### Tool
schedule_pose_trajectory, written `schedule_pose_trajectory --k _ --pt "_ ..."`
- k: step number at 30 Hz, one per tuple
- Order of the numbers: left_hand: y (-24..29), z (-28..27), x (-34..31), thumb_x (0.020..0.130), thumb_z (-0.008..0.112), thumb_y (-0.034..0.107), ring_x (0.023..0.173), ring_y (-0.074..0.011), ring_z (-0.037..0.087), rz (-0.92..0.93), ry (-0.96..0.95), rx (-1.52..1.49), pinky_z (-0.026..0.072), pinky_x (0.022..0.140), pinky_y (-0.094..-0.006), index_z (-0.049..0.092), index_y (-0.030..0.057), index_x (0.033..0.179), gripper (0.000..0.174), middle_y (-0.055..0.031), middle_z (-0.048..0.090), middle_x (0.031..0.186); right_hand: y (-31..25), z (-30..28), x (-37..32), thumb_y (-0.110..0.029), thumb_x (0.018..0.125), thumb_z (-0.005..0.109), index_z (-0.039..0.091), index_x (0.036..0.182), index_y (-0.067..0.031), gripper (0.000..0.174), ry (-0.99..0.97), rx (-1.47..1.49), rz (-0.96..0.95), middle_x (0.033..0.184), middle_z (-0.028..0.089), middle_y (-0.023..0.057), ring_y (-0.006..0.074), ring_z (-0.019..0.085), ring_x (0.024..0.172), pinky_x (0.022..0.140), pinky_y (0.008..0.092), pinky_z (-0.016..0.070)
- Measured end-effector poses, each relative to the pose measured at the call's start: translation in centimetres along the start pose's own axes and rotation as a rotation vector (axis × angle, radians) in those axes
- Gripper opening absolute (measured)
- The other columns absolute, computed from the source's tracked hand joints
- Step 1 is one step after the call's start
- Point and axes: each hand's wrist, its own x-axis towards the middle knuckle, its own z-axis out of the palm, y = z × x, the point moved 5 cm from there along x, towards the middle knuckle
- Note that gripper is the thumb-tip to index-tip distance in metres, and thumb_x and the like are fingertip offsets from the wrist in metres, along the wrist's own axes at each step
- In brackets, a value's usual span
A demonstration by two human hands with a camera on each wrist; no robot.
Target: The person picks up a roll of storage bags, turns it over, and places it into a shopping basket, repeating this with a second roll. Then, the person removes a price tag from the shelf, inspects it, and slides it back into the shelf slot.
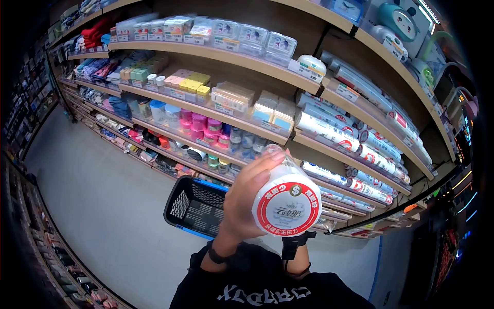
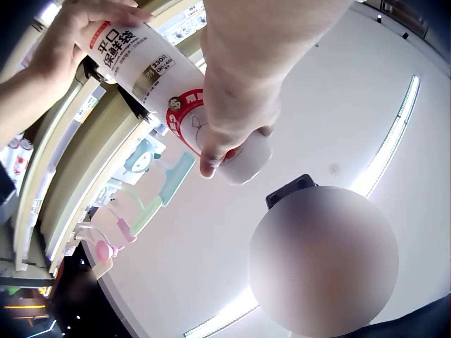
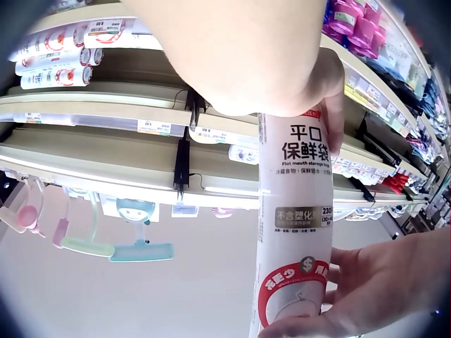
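Note:
A white roll of flat-mouth storage bags (image 1: 288, 208) with a red ring label is held up end-on before the chest. My left hand (image 1: 248, 193) grips its near end from the side; in the left wrist view the left thumb and fingers (image 2: 239, 123) wrap that end. The right hand, mostly hidden behind the roll in the head view, holds the far end, as the right hand (image 2: 60, 49) in the left wrist view and the right fingers (image 3: 331, 91) in the right wrist view show. Printed lettering faces the right wrist camera on the roll (image 3: 294, 190).
A black basket with a blue rim (image 1: 198, 208) stands on the grey floor (image 1: 108, 190) at left. Shelves (image 1: 216, 105) ahead carry boxes, pink jars (image 1: 200, 123) and cups. More white rolls (image 1: 329, 131) lie on the right shelves.

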Motion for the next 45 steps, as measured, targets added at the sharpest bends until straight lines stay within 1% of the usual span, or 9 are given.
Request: schedule_pose_trajectory --k 1,3,11,17,23,30,35,38,45 --pt "-0.1 0.0 -0.1 0.067 0.084 0.018 0.123 -0.039 0.053 -0.01 -0.004 -0.055 0.0412 0.105 -0.0493 0.041 0.003 0.134 0.08 -0.0251 0.053 0.132 0.0 0.0 0.0 -0.041 0.097 0.052 0.06 0.115 -0.0063 0.04 -0.003 -0.003 -0.004 0.102 0.067 0.0138 0.0261 0.067 0.09 0.081 0.0363 0.0572" --pt "-0.2 0.0 -0.3 0.059 0.089 0.017 0.125 -0.0409 0.051 -0.018 -0.006 -0.11 0.0381 0.107 -0.0516 0.042 0.0055 0.134 0.09 -0.0247 0.052 0.134 0.0 0.0 0.0 -0.041 0.097 0.052 0.06 0.114 -0.0063 0.039 0.003 -0.011 -0.015 0.102 0.067 0.0135 0.0258 0.067 0.09 0.081 0.0363 0.0572" --pt "-0.3 -0.1 0.0 0.058 0.09 0.018 0.125 -0.0399 0.051 -0.081 -0.051 -0.067 0.0388 0.106 -0.0497 0.043 0.0074 0.132 0.089 -0.0236 0.052 0.134 -0.1 0.3 0.2 -0.041 0.097 0.052 0.061 0.113 -0.0066 0.038 0.008 -0.022 -0.037 0.101 0.067 0.0125 0.0246 0.068 0.088 0.08 0.036 0.0572" --pt "0.2 -0.1 0.3 0.059 0.09 0.017 0.126 -0.0402 0.051 0.05 -0.013 -0.074 0.039 0.106 -0.0489 0.044 0.0079 0.132 0.087 -0.0233 0.052 0.135 0.2 0.2 -0.1 -0.041 0.097 0.052 0.061 0.111 -0.0067 0.038 0.017 -0.023 -0.041 0.099 0.067 0.0117 0.0236 0.068 0.087 0.079 0.0358 0.0572" --pt "0.7 0.1 0.6 0.059 0.089 0.016 0.126 -0.0399 0.051 0.063 -0.013 -0.095 0.0389 0.107 -0.0485 0.043 0.0081 0.132 0.087 -0.023 0.051 0.135 0.1 0.2 0.0 -0.041 0.098 0.052 0.062 0.11 -0.0069 0.037 0.018 -0.025 -0.051 0.098 0.067 0.011 0.0226 0.068 0.086 0.079 0.0356 0.0572" --pt "0.6 0.3 0.4 0.063 0.088 0.014 0.128 -0.042 0.049 -0.011 -0.006 -0.059 0.0354 0.109 -0.0503 0.04 0.0086 0.138 0.09 -0.0243 0.05 0.137 -0.1 0.2 -0.2 -0.041 0.098 0.052 0.062 0.108 -0.0071 0.037 0.013 -0.018 -0.063 0.097 0.068 0.0101 0.0215 0.068 0.085 0.078 0.0354 0.0572" --pt "-0.2 0.4 -0.1 0.065 0.087 0.013 0.126 -0.0458 0.049 0.097 0.047 -0.176 0.0406 0.105 -0.0505 0.034 0.0181 0.142 0.094 -0.0299 0.047 0.137 0.1 -0.3 0.4 -0.041 0.097 0.052 0.062 0.108 -0.0069 0.038 0.028 0.055 -0.009 0.1 0.068 0.0105 0.0237 0.067 0.088 0.081 0.0381 0.0564" --pt "0.1 0.4 0.0 0.065 0.087 0.012 0.125 -0.0474 0.05 0.178 0.04 -0.132 0.0454 0.101 -0.0502 0.033 0.0235 0.142 0.095 -0.0324 0.046 0.136 0.0 -0.2 0.1 -0.042 0.097 0.052 0.062 0.108 -0.0072 0.038 0.013 0.032 -0.026 0.1 0.067 0.0103 0.0244 0.067 0.088 0.082 0.0389 0.0561" --pt "0.6 0.2 0.0 0.064 0.088 0.012 0.123 -0.047 0.051 0.184 0.056 -0.124 0.0495 0.097 -0.0492 0.033 0.0227 0.141 0.095 -0.0325 0.045 0.137 0.0 -0.4 0.0 -0.043 0.097 0.051 0.061 0.11 -0.0078 0.039 -0.035 -0.014 -0.056 0.103 0.066 0.0101 0.025 0.065 0.092 0.085 0.0398 0.0539"
